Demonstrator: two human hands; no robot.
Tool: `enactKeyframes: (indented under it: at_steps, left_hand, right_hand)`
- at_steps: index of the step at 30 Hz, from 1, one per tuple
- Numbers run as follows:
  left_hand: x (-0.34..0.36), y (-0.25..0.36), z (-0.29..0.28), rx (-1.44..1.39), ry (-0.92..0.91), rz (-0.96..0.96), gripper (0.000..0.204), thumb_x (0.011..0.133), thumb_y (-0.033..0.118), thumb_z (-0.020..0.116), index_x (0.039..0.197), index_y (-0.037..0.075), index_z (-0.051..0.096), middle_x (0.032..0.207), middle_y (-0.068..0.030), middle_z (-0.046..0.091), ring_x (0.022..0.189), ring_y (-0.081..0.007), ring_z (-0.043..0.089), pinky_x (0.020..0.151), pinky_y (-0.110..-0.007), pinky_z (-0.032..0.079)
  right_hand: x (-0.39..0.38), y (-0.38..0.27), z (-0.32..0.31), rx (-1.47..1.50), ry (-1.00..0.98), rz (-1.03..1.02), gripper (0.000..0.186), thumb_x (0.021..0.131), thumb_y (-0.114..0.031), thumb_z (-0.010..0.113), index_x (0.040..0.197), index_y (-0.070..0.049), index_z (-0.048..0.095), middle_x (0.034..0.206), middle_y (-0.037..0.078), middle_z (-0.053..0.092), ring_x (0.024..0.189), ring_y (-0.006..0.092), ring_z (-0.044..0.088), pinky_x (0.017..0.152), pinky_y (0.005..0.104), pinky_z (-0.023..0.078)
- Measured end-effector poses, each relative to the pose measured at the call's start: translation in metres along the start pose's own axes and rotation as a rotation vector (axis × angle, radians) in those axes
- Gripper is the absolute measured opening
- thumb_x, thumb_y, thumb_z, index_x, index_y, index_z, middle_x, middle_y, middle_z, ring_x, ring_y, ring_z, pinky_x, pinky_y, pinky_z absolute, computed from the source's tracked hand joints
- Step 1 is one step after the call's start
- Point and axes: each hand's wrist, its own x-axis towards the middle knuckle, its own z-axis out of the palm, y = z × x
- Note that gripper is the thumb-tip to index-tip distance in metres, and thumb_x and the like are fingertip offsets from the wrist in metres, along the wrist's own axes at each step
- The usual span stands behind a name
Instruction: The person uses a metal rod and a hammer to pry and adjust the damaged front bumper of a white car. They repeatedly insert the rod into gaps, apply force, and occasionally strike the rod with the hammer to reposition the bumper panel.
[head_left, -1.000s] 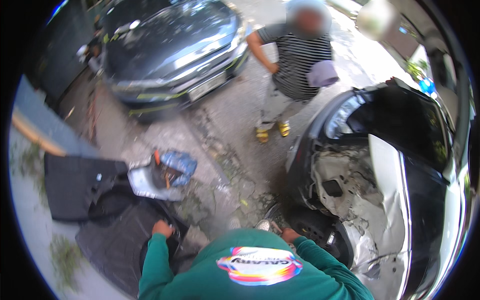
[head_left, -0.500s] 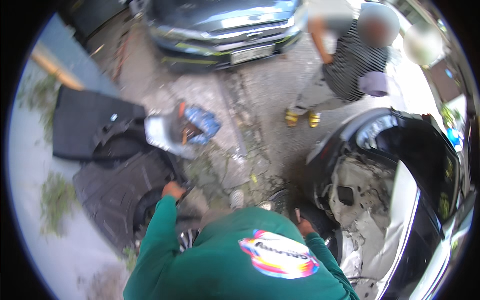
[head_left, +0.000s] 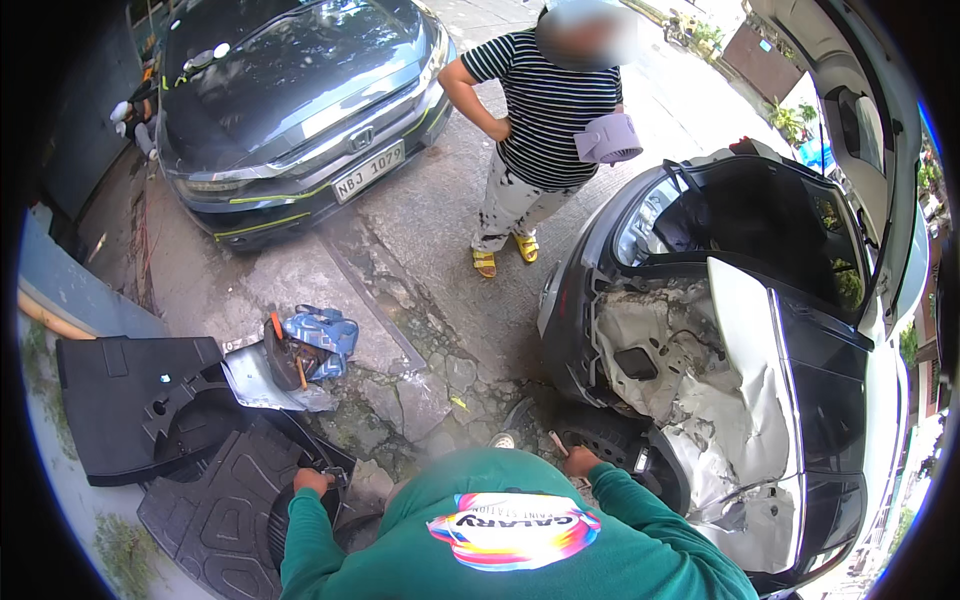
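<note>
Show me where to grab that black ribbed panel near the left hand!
I'd take the black ribbed panel by its right-hand edge, coming in from the right: that edge lies nearest the left hand, and the broad, ridged face gives little to wrap around. Spreading the grip along it would probably steady such a wide piece.

L hand (head_left: pixel 311 481) at dk item (head_left: pixel 338 477) nr blk moulded panel (head_left: pixel 210 515), R hand (head_left: pixel 580 462) w/ pale stick (head_left: pixel 558 443) beside tyre (head_left: pixel 612 440) by crumpled car (head_left: pixel 735 440), person (head_left: pixel 540 155) in striped tee (head_left: pixel 545 105) w/ lilac device (head_left: pixel 608 140) stdg btwn it & dk grey car (head_left: pixel 290 120).
</note>
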Motion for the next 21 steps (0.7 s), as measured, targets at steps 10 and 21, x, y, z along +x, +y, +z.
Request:
enactKeyframes:
  at_steps: [10,21]
  left_hand:
    - [0.012,0.015,-0.006,-0.048,0.012,0.062,0.044,0.072,0.031,0.090,0.098,-0.003,0.078,0.105,-0.0237,0.076,0.101,-0.0388,0.072,0.093,-0.045,0.054]
    - [-0.022,0.195,-0.012,0.419,-0.244,0.702,0.040,0.075,0.029,0.089,0.096,-0.003,0.077,0.093,-0.0226,0.076,0.089,-0.0339,0.075,0.084,-0.043,0.056]
  right_hand:
    - [0.003,0.028,0.016,-0.013,0.045,-0.003,0.043,0.084,-0.019,0.057,0.120,0.000,0.072,0.121,0.028,0.070,0.117,0.0414,0.066,0.102,0.0490,0.051]
    - [-0.054,-0.005,0.029,0.326,0.144,0.000,0.048,0.087,-0.019,0.056,0.133,-0.009,0.066,0.120,0.025,0.071,0.117,0.0415,0.065,0.103,0.0488,0.051]
